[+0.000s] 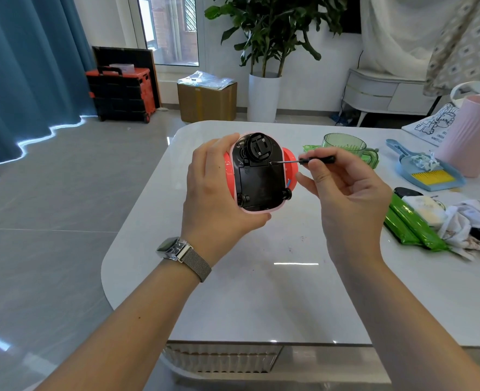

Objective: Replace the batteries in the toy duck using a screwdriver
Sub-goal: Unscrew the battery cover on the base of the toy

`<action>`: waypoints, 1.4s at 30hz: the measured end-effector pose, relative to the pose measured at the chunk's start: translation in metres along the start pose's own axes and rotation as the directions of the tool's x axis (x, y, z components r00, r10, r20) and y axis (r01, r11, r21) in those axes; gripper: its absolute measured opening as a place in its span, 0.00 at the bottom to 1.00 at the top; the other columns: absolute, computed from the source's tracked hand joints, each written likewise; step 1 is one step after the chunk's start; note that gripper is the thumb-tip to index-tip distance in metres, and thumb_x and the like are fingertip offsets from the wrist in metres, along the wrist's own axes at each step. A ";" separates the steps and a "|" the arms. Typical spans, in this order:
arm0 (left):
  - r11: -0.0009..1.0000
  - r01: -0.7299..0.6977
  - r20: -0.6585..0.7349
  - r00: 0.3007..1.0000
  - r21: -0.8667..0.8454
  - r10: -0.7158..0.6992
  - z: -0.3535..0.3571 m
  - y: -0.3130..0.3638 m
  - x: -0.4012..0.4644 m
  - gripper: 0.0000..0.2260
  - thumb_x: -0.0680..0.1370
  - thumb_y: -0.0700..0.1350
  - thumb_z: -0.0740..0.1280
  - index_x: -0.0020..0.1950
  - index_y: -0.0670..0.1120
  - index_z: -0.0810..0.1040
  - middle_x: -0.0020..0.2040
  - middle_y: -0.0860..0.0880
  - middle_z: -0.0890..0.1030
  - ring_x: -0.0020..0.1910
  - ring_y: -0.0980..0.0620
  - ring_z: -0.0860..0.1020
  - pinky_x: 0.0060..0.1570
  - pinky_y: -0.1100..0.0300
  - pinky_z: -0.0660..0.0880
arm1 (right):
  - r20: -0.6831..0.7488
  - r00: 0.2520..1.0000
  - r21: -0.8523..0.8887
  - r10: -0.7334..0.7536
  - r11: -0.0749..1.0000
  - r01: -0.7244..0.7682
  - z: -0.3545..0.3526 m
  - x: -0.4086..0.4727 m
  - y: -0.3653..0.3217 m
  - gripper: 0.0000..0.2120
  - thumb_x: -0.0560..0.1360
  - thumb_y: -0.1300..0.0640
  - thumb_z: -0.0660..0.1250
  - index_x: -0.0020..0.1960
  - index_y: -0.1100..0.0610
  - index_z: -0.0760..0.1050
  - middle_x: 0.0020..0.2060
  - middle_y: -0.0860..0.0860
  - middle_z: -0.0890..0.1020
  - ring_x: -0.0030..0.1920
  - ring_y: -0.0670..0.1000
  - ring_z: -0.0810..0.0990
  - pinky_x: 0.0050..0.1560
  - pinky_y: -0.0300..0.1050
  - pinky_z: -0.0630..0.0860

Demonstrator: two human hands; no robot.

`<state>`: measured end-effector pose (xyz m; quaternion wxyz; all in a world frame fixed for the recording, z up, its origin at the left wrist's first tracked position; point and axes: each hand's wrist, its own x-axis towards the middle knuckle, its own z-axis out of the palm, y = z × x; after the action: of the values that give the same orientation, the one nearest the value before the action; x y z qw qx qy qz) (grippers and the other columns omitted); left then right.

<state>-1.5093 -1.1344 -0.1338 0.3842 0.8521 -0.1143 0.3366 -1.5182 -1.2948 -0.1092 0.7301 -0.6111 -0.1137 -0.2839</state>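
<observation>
Left hand [216,190] wraps the toy duck [258,172] from its left side, fingers curled round the body, holding it above the table [261,292] with the underside facing the camera. Right hand [346,190] pinches the black handle of a small screwdriver [306,160]; thin metal shaft lies horizontal, tip at what appears to be a screw on the base's right edge. Duck: smooth pink plastic shell, coral side parts, matte black oval base with small wheels. Table: glossy white, rounded corners. Grey tiled floor [50,193], teal curtain [21,74] at left.
</observation>
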 end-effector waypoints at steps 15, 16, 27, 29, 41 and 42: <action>0.997 -0.059 0.012 0.998 0.042 0.059 0.006 0.005 -0.005 0.45 0.58 0.54 0.80 0.71 0.51 0.63 0.67 0.48 0.68 0.65 0.50 0.68 0.55 0.73 0.63 | 0.143 0.943 -0.397 -0.301 0.855 0.333 -0.018 0.003 0.008 0.07 0.77 0.63 0.67 0.53 0.54 0.78 0.43 0.46 0.83 0.44 0.48 0.84 0.43 0.49 0.83; 0.997 -0.059 0.010 0.998 0.041 0.058 0.006 0.005 -0.005 0.45 0.58 0.54 0.80 0.71 0.50 0.63 0.67 0.47 0.69 0.65 0.50 0.68 0.56 0.73 0.63 | 0.163 0.935 -0.411 -0.315 0.840 0.355 -0.019 0.004 0.008 0.07 0.77 0.64 0.66 0.52 0.55 0.78 0.42 0.44 0.82 0.43 0.47 0.84 0.42 0.50 0.83; 0.998 -0.055 0.008 0.998 0.035 0.054 0.005 0.006 -0.004 0.45 0.59 0.53 0.79 0.72 0.47 0.65 0.67 0.45 0.69 0.65 0.51 0.66 0.56 0.72 0.62 | 0.315 0.869 -0.465 -0.383 0.735 0.493 -0.032 0.013 0.013 0.08 0.78 0.69 0.63 0.52 0.61 0.78 0.42 0.39 0.78 0.41 0.46 0.82 0.45 0.37 0.79; 0.997 -0.051 0.018 0.999 0.052 0.050 0.006 0.005 -0.004 0.46 0.59 0.53 0.81 0.72 0.48 0.64 0.68 0.47 0.68 0.66 0.51 0.67 0.55 0.73 0.62 | 0.325 0.867 -0.488 -0.378 0.718 0.496 -0.032 0.013 0.014 0.08 0.78 0.69 0.62 0.52 0.61 0.77 0.42 0.39 0.77 0.40 0.46 0.81 0.43 0.35 0.78; 0.990 -0.072 0.010 0.997 0.121 0.071 0.013 0.001 -0.006 0.45 0.59 0.52 0.81 0.72 0.49 0.64 0.68 0.48 0.69 0.66 0.48 0.68 0.57 0.59 0.73 | 0.362 0.873 -0.601 -0.327 0.634 0.487 -0.023 0.007 0.018 0.10 0.81 0.57 0.56 0.52 0.59 0.74 0.39 0.43 0.73 0.36 0.51 0.76 0.39 0.36 0.70; 0.989 -0.076 0.013 0.997 0.126 0.075 0.013 0.001 -0.006 0.45 0.59 0.52 0.81 0.72 0.49 0.65 0.68 0.48 0.69 0.66 0.47 0.68 0.58 0.56 0.74 | 0.366 0.871 -0.603 -0.329 0.628 0.491 -0.023 0.007 0.018 0.10 0.81 0.57 0.56 0.52 0.59 0.75 0.39 0.44 0.73 0.36 0.52 0.76 0.38 0.39 0.71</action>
<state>-1.5079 -1.1446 -0.1430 0.3160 0.8711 -0.1268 0.3539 -1.5065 -1.3173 -0.1256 0.3530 -0.8193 -0.2189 -0.3953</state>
